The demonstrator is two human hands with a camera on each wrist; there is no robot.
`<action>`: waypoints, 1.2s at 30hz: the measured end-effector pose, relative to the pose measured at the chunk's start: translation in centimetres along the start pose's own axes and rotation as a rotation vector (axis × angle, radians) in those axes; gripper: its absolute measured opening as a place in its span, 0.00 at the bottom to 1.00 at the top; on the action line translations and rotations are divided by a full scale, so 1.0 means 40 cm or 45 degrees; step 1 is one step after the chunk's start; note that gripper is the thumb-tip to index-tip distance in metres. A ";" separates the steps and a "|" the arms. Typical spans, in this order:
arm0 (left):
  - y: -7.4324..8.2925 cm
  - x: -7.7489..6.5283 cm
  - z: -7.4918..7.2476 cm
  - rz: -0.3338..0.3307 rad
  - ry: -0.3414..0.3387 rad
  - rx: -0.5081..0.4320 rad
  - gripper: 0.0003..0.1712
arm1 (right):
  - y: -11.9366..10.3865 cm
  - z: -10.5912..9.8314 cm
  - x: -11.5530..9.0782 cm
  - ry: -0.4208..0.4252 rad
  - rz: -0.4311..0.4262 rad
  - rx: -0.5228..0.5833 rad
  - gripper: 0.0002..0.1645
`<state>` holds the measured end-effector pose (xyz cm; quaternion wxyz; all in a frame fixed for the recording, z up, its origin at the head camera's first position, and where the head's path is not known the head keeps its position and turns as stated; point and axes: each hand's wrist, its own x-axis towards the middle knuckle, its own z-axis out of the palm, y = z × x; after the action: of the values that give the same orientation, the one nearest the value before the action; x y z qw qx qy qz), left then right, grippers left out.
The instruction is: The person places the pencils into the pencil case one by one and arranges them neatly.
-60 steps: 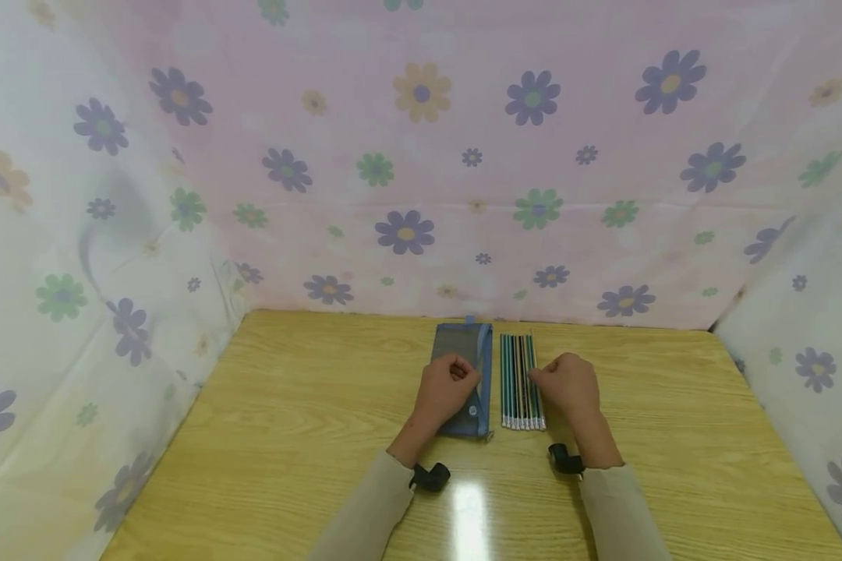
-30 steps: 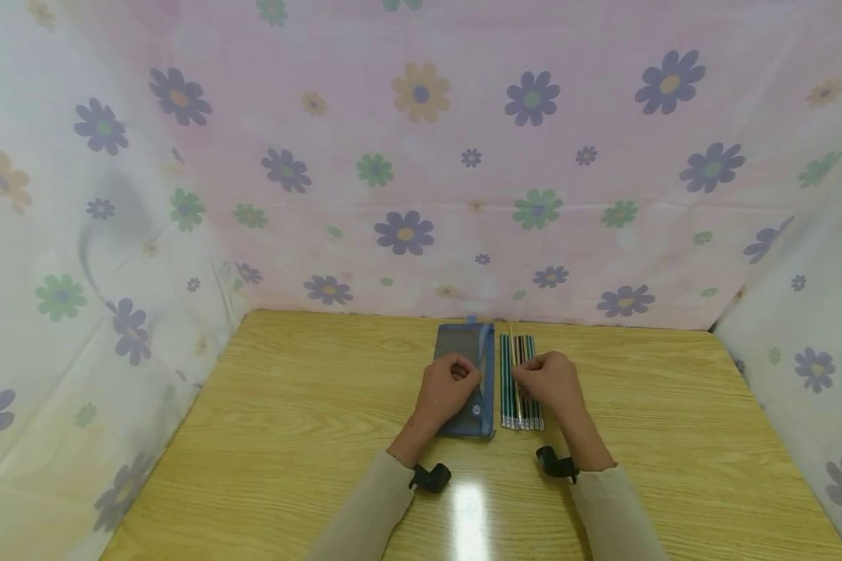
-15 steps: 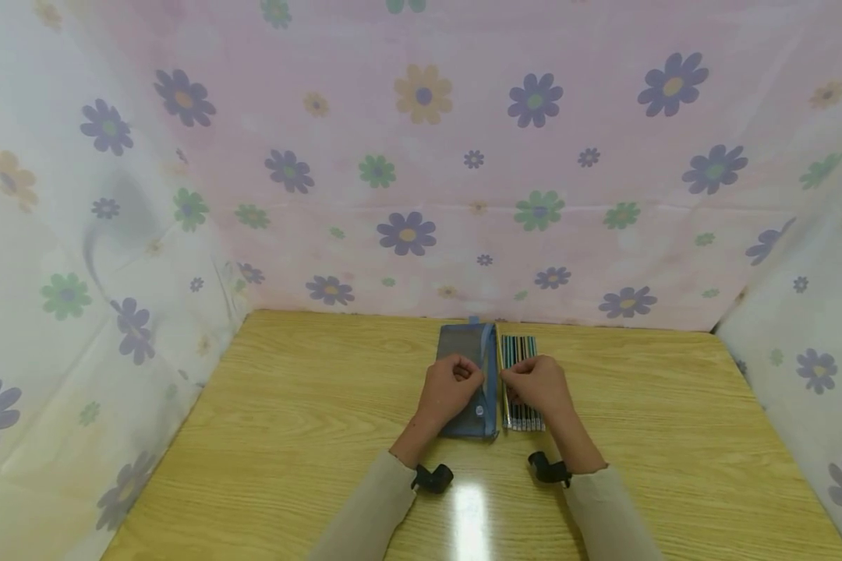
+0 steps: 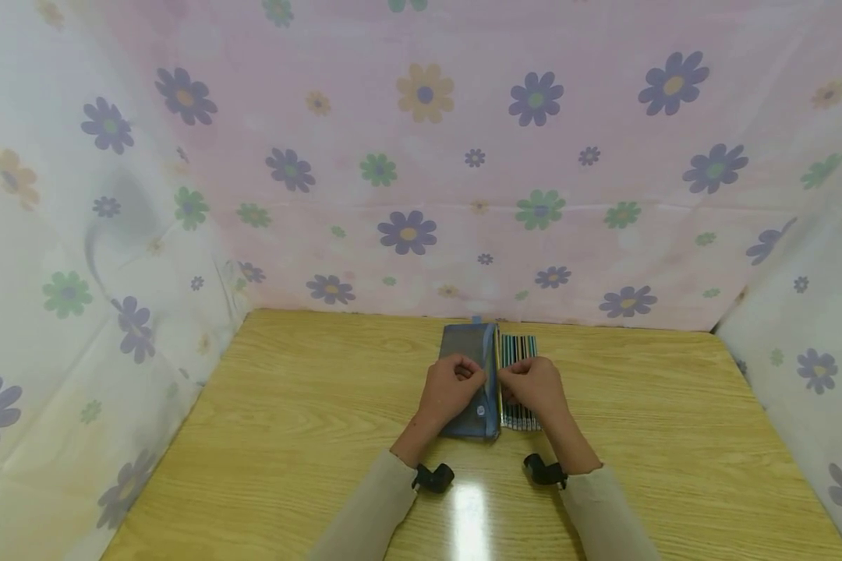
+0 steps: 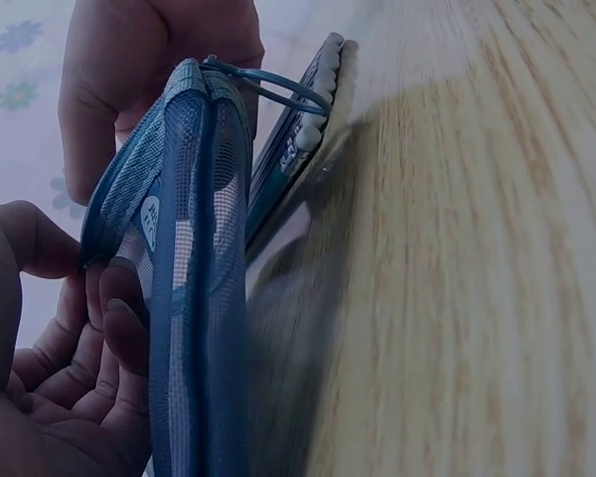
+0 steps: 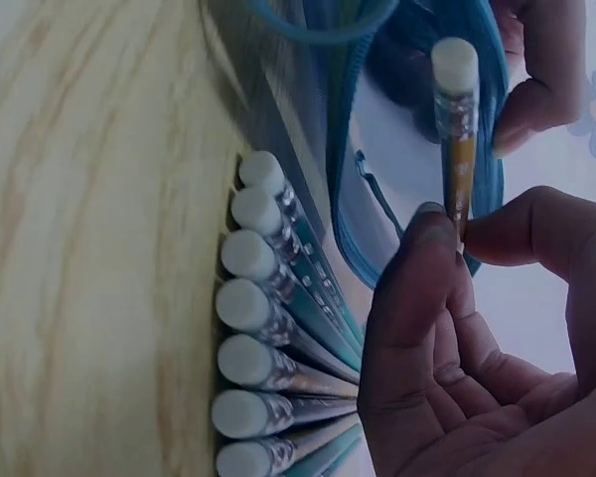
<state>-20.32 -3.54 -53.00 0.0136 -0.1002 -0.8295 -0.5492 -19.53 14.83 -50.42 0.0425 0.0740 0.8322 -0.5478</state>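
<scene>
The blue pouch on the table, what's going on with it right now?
A person's left hand pinches the edge of the blue mesh pouch, whose mouth gapes open. The right hand pinches a yellowish pencil at that opening; none of it is plainly inside. The other pencils lie in a row on the table beside the pouch, eraser ends toward the person.

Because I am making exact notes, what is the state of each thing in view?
Pouch: unzipped, mouth open
Held pencil: off the table, beside the pouch
Other pencils: lying side by side on the table
Left hand: pinches the pouch's edge
Right hand: pinches the held pencil
</scene>
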 end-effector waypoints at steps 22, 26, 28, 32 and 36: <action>0.003 -0.005 0.003 0.006 -0.009 0.008 0.05 | 0.003 0.023 -0.006 0.011 -0.030 0.050 0.12; 0.004 -0.005 0.002 0.010 -0.008 0.000 0.05 | 0.003 0.022 -0.006 0.009 -0.028 0.049 0.12; 0.005 -0.005 0.001 0.010 -0.008 -0.005 0.05 | 0.004 0.021 -0.003 0.014 -0.024 0.042 0.12; 0.009 -0.004 -0.002 0.002 -0.006 -0.027 0.05 | 0.005 0.018 0.002 0.022 -0.018 0.035 0.13; 0.011 -0.004 -0.004 -0.007 -0.003 -0.045 0.05 | 0.005 0.009 0.003 0.022 -0.024 0.034 0.14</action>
<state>-20.11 -3.56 -52.55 0.0094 -0.0989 -0.8201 -0.5635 -19.62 14.60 -50.76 0.0291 0.0714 0.8259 -0.5584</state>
